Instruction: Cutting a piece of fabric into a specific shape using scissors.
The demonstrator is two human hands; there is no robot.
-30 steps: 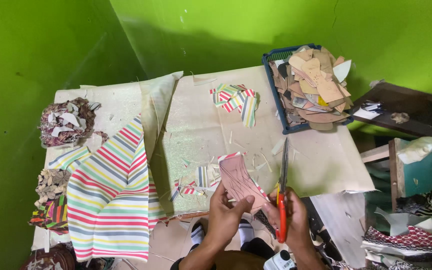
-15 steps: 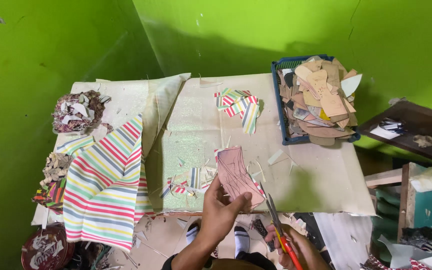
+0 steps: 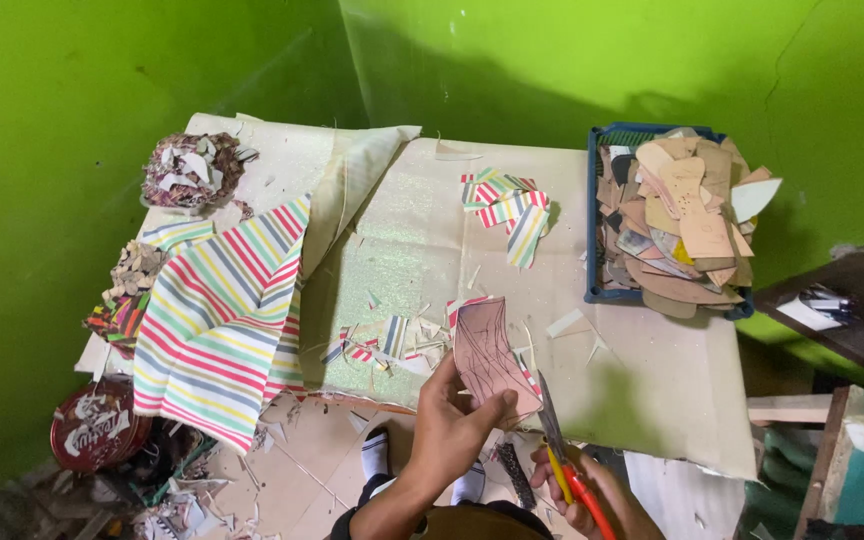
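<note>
scissors (image 3: pixel 564 455) beside pinkish lined cutout (image 3: pixel 487 360)

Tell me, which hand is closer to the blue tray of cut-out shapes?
The right hand, gripping the scissors, sits below the blue tray, at the table's near edge. The left hand, holding a pink piece, is farther left of it.

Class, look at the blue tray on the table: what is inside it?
The blue tray holds a heaped pile of tan and brown cut-out patterns, spilling over its rim. The tray's floor and lower pieces are covered.
</note>
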